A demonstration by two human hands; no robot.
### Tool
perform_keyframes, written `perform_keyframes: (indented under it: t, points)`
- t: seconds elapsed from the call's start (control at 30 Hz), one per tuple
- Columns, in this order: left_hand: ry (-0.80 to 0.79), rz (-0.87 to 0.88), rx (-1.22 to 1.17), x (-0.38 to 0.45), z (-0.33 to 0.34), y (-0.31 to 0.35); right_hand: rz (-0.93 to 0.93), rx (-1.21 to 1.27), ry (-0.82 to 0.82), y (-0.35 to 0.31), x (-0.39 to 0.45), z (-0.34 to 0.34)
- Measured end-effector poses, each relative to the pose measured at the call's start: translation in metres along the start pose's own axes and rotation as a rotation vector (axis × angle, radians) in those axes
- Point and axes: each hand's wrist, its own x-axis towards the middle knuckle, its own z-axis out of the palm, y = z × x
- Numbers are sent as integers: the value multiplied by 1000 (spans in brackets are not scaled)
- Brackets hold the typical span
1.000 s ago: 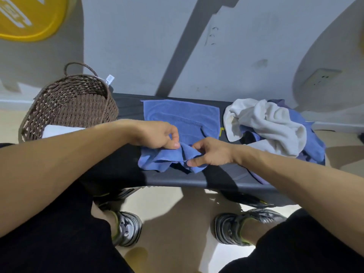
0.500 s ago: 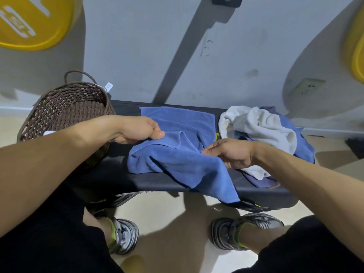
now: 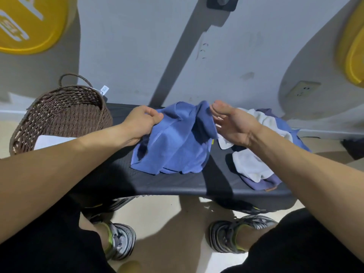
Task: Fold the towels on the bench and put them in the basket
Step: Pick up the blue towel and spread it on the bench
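Worktop point(image 3: 177, 186) edge lies nearest, across lower centre. On it the blue towel point(image 3: 173, 146) rises to both grips: left hand point(image 3: 140, 123) pinches its left corner, right hand point(image 3: 232, 123) its right with thumb, other fingers loose. Wicker basket point(image 3: 59, 115) stands farther left, nearer the left hand.

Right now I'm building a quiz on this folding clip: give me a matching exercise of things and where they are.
Things:
1. blue towel
2. wicker basket
3. towel pile
4. wall socket

Places:
a. bench's left end
b. wall, upper right
c. held by both hands
d. bench's right end

Pairs: 1-c, 2-a, 3-d, 4-b
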Motion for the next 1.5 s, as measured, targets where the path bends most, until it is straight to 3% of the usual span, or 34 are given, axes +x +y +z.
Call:
perform_keyframes:
  t: [0.07,0.17,0.23,0.3,0.37,0.43,0.53,0.67,0.73,1.03,1.37,1.5]
  points:
    - [37,1,-5,1,2,-7,-71,-12,7,2,3,-2]
    - [23,-17,331,0,-3,-25,-102,-231,120,14,7,-8]
    - [-46,-72,544,-3,-7,-38,8,-396,193,27,8,-13]
    - [-132,-172,710,-10,-7,-50,195,-532,191,47,5,-18]
    - [-247,-255,892,-18,-4,-55,269,-737,181,69,4,-25]
    - [-336,-276,1038,-22,2,-61,215,-1066,129,89,4,-27]
    - [-330,-246,1022,-24,6,-69,55,-1441,14,111,4,-24]
    - [-232,-235,626,-17,-1,-71,-112,-1482,-134,129,3,-17]
    - [-167,-223,536,-14,-10,-69,-142,-1507,-120,134,8,-14]
    - [-96,-137,598,-18,-28,-79,-76,-1621,-92,145,17,-7]
    - [-309,-223,712,-31,-41,-86,-177,-1453,143,165,8,-1]
    - [-291,-186,734,-34,-40,-89,-238,-1376,183,176,6,12]
